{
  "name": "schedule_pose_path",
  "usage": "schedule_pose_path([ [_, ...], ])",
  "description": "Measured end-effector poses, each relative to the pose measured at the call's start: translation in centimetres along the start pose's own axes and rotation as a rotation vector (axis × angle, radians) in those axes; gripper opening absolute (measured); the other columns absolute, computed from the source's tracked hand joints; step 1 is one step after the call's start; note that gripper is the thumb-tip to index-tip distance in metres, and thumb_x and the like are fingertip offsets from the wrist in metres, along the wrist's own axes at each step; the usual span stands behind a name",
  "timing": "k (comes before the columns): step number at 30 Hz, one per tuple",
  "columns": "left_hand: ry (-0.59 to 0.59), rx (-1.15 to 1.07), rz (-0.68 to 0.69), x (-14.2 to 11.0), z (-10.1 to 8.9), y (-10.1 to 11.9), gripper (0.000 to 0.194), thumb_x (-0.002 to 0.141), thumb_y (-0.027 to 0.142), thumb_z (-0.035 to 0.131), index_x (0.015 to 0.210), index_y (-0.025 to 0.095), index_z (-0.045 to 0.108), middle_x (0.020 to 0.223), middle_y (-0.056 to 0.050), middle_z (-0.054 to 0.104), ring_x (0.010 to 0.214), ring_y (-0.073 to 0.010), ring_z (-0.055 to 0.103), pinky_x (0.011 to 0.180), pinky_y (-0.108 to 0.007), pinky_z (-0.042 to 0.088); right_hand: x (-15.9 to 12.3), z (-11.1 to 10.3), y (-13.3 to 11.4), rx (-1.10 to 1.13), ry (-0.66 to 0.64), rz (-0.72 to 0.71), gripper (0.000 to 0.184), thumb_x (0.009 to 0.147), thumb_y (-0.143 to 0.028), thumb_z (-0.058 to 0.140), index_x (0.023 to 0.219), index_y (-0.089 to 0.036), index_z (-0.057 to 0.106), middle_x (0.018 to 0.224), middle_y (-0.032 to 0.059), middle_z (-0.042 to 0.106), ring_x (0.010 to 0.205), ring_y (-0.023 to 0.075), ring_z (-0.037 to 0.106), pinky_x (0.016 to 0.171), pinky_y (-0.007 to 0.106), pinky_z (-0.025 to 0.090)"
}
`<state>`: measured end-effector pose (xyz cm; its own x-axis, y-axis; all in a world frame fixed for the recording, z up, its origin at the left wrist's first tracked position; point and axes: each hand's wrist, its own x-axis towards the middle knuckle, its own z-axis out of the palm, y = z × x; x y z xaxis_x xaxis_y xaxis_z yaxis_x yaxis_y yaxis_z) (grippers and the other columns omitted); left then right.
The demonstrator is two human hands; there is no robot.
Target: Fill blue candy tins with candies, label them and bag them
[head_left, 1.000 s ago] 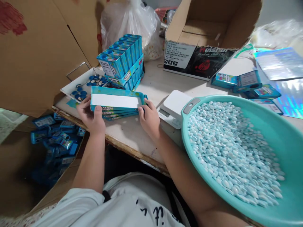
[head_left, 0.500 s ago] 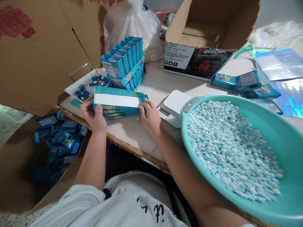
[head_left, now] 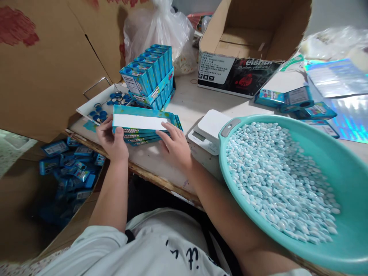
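Note:
A stack of shallow blue cardboard trays (head_left: 140, 121) with white insides sits on the table in front of me, slightly fanned out. My left hand (head_left: 113, 140) grips the stack's left end, thumb on the front wall and fingers behind. Over the front edge near the right end lies my right hand (head_left: 175, 145), its fingers stretched out and apart, touching the top tray. Just behind the trays, small blue candy boxes (head_left: 145, 74) with round openings stand in two tiers. Blue caps (head_left: 99, 113) lie in a white tray (head_left: 83, 108) to the left.
A white kitchen scale (head_left: 211, 124) stands right of the trays, beside a big teal basin (head_left: 352, 184) of pale blue candies (head_left: 276, 180). Behind are an open carton (head_left: 221, 71) and a plastic bag (head_left: 158, 30). More blue boxes (head_left: 69, 161) fill a carton below left.
My right hand has let go of the stack's right end and moved left onto the front edge, fingers opening out. My left hand keeps its hold.

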<state>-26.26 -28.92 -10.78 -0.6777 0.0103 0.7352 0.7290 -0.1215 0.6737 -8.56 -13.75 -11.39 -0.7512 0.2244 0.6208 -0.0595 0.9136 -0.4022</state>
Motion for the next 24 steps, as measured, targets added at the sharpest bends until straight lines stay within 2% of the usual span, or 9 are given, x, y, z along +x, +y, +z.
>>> schedule_pose_path([
  [3, -0.002, 0.012, -0.007, -0.03, -0.01, 0.02, 0.054, 0.079, 0.065, 0.073, 0.107, 0.023, 0.056, 0.123, -0.01, 0.068, 0.124, -0.0279, 0.062, 0.114, -0.047, 0.043, -0.01, -0.02, -0.13, -0.013, -0.064, -0.034, 0.039, 0.101, -0.017, 0.047, 0.136, -0.024, 0.064, 0.159, 0.0119, 0.047, 0.15, 0.0265, 0.04, 0.122, 0.048, 0.034],
  [10, 0.011, 0.101, -0.027, -0.1, -0.1, -0.26, 0.061, 0.077, 0.074, 0.068, 0.107, 0.023, 0.055, 0.125, -0.011, 0.067, 0.127, -0.0284, 0.061, 0.113, -0.046, 0.045, -0.05, 0.19, 0.18, -0.05, -0.068, -0.028, 0.042, 0.099, -0.016, 0.05, 0.137, -0.025, 0.065, 0.16, 0.0126, 0.046, 0.149, 0.0272, 0.04, 0.121, 0.047, 0.035],
  [15, 0.012, 0.077, -0.02, -0.07, -0.11, -0.33, 0.06, 0.077, 0.073, 0.069, 0.107, 0.023, 0.055, 0.124, -0.011, 0.068, 0.126, -0.0283, 0.062, 0.112, -0.046, 0.046, -0.16, 0.1, 0.1, -0.045, -0.055, -0.021, 0.042, 0.098, -0.016, 0.051, 0.137, -0.026, 0.064, 0.161, 0.0113, 0.045, 0.15, 0.0259, 0.039, 0.123, 0.048, 0.031],
  [19, 0.008, 0.036, -0.006, 0.02, -0.08, -0.16, 0.054, 0.078, 0.067, 0.072, 0.104, 0.022, 0.056, 0.122, -0.011, 0.068, 0.125, -0.0283, 0.062, 0.112, -0.046, 0.046, -0.22, 0.07, 0.14, -0.044, -0.024, 0.021, 0.031, 0.097, -0.017, 0.053, 0.12, -0.026, 0.071, 0.161, 0.0096, 0.045, 0.15, 0.0259, 0.04, 0.126, 0.052, 0.023],
  [22, 0.013, 0.0, 0.003, 0.09, 0.0, -0.08, 0.054, 0.078, 0.064, 0.074, 0.105, 0.02, 0.057, 0.12, -0.012, 0.069, 0.124, -0.0287, 0.063, 0.112, -0.047, 0.045, -0.18, 0.28, 0.32, -0.036, -0.038, 0.047, 0.023, 0.096, -0.019, 0.055, 0.107, -0.025, 0.074, 0.161, 0.0101, 0.045, 0.149, 0.0274, 0.042, 0.124, 0.052, 0.027],
  [24, 0.016, -0.02, 0.011, 0.13, 0.06, -0.09, 0.055, 0.078, 0.063, 0.076, 0.106, 0.019, 0.058, 0.12, -0.014, 0.069, 0.123, -0.0289, 0.063, 0.111, -0.048, 0.044, -0.14, 0.45, 0.46, -0.038, -0.036, 0.052, 0.023, 0.097, -0.019, 0.054, 0.107, -0.025, 0.074, 0.16, 0.0105, 0.046, 0.148, 0.0274, 0.043, 0.122, 0.051, 0.03],
])
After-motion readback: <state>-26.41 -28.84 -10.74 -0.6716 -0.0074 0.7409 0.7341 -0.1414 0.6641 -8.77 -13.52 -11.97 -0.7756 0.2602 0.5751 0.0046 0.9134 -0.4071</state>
